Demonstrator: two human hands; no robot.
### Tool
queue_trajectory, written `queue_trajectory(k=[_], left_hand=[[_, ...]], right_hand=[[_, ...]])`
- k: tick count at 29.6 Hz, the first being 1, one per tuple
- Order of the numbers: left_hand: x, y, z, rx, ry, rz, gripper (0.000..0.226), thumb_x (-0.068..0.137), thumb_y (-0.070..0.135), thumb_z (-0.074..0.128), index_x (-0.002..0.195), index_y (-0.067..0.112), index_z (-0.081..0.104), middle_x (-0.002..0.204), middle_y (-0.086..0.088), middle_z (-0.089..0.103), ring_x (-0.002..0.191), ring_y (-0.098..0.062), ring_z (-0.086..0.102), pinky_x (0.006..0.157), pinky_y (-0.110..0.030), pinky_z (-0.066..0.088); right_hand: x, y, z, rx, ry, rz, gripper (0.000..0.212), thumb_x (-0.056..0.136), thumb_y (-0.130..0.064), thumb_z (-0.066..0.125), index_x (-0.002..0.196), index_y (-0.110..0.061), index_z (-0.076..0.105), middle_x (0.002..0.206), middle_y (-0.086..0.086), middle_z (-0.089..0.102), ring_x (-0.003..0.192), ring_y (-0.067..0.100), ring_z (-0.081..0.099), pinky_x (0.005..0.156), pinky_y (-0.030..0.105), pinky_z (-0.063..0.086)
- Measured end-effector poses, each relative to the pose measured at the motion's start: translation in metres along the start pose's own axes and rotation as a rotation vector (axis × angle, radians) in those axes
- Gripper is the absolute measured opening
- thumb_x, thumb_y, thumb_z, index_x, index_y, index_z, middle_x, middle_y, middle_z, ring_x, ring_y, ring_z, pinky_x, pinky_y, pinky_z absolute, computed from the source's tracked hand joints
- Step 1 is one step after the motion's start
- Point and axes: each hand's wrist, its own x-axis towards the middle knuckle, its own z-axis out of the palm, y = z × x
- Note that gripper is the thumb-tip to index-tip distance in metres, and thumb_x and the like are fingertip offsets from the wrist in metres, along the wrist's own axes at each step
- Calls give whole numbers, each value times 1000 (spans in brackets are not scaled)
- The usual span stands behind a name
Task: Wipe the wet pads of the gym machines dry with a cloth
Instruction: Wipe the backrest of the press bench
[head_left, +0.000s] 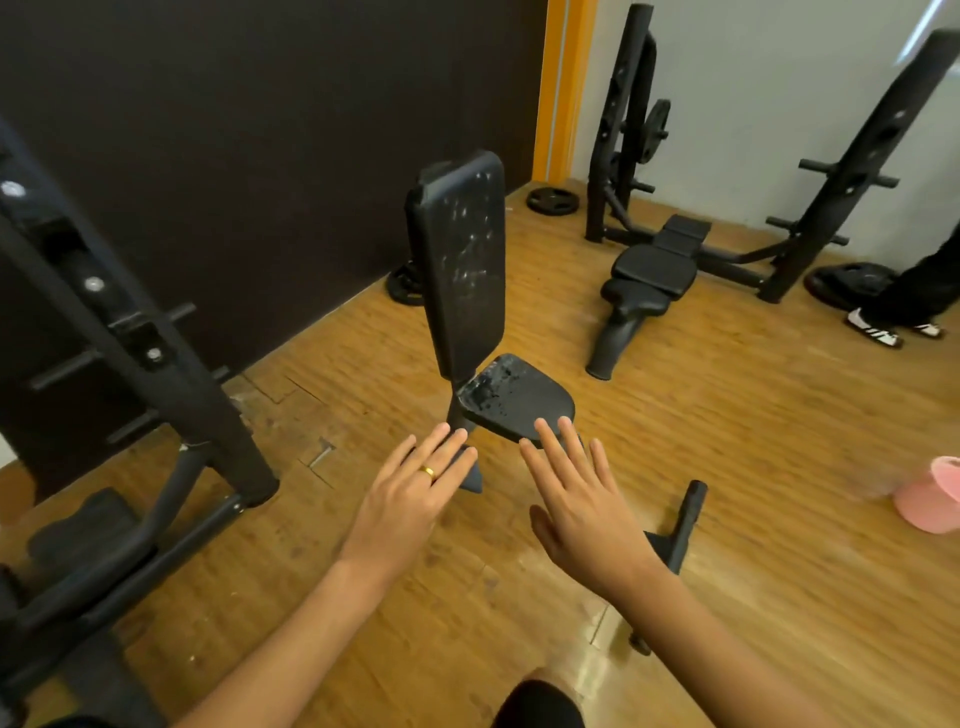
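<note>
Both hands are stretched out palm down. The left hand (410, 493) and the right hand (576, 499) each have the grip apart, fingers straight, holding nothing. No cloth is in view, and that is the main risk: wiping with bare palms would only smear the water about.

The right fingertips overlap the front edge of the seat pad (524, 402); I cannot tell whether they touch it or hover. The seat's wet patch lies at its back, by the hinge, where a quick pass could miss it.

Above it the upright back pad (462, 260) is speckled with drops. Wiped after the seat, it would probably drip onto the seat again. Any runoff would land on the wood floor (779, 467) and make it slippery.

A pink object (935, 493) sits well to the right. Farther off a flat bench (649, 275) waits, and a person's shoes (878, 332) stand near it.
</note>
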Motion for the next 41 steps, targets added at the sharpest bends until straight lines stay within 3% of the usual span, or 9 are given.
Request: queue_trajectory(k=[10, 13, 17, 21, 24, 28, 32, 38, 41], left_hand=[[149, -49, 85, -16, 33, -70, 80, 69, -16, 79, 142, 9, 57, 151, -9, 52, 144, -27, 43, 110, -48, 46], [203, -67, 113, -19, 103, -64, 64, 82, -13, 61, 141, 11, 58, 149, -8, 53, 143, -26, 43, 107, -49, 49], [277, -96, 134, -25, 119, -167, 79, 67, -17, 79, 139, 9, 60, 148, -9, 54, 141, -28, 46, 111, -47, 45], [309, -115, 141, -29, 170, -247, 81, 67, -16, 80, 140, 11, 59, 149, -7, 53, 142, -27, 44, 110, -48, 46], [332, -137, 144, -2, 162, -345, 83, 65, -13, 83, 141, 11, 58, 150, -7, 52, 143, -27, 43, 112, -48, 42], [361, -162, 154, 59, 200, -443, 89, 64, -12, 84, 144, 12, 54, 153, -6, 48, 147, -25, 37, 119, -46, 34], [401, -194, 147, 168, 372, -508, 82, 70, -14, 76, 145, 12, 52, 156, -6, 44, 149, -25, 33, 119, -51, 30], [459, -238, 154, 553, 738, -598, 46, 102, -6, 44, 144, 12, 49, 151, -8, 49, 148, -28, 35, 121, -56, 24], [475, -252, 184, 706, 785, -640, 44, 103, -7, 40, 140, 10, 55, 148, -10, 52, 146, -31, 37, 120, -56, 24]], right_hand=[[133, 119, 38, -45, -43, -70, 80, 90, -29, 61, 160, -14, 24, 169, 10, 13, 156, 33, -2, 122, 59, 20], [181, 158, 53, -91, -55, -89, 83, 86, -33, 66, 158, -15, 28, 168, 10, 17, 156, 33, 1, 123, 58, 20], [256, 209, 59, -129, -50, -120, 85, 80, -30, 72, 155, -13, 36, 166, 11, 26, 154, 36, 15, 119, 59, 28], [314, 229, 61, -165, -51, -215, 85, 79, -31, 72, 155, -14, 37, 164, 11, 30, 153, 35, 21, 116, 58, 34], [370, 239, 67, -159, -58, -292, 81, 86, -31, 65, 158, -15, 31, 166, 11, 24, 155, 35, 13, 118, 59, 29], [436, 244, 73, -137, -109, -414, 72, 96, -35, 40, 162, -17, 15, 170, 7, 3, 155, 29, -14, 125, 56, 8], [516, 249, 67, -81, -11, -514, 77, 97, -30, 51, 163, -17, 12, 170, 6, -5, 154, 26, -21, 122, 50, -7], [621, 278, 98, 191, 335, -653, 68, 99, -27, 50, 159, -8, 25, 170, 10, 3, 157, 29, -5, 127, 49, -1], [664, 293, 147, 237, 420, -744, 69, 99, -37, 44, 159, -9, 23, 171, 7, 1, 157, 29, 0, 126, 48, -1]])
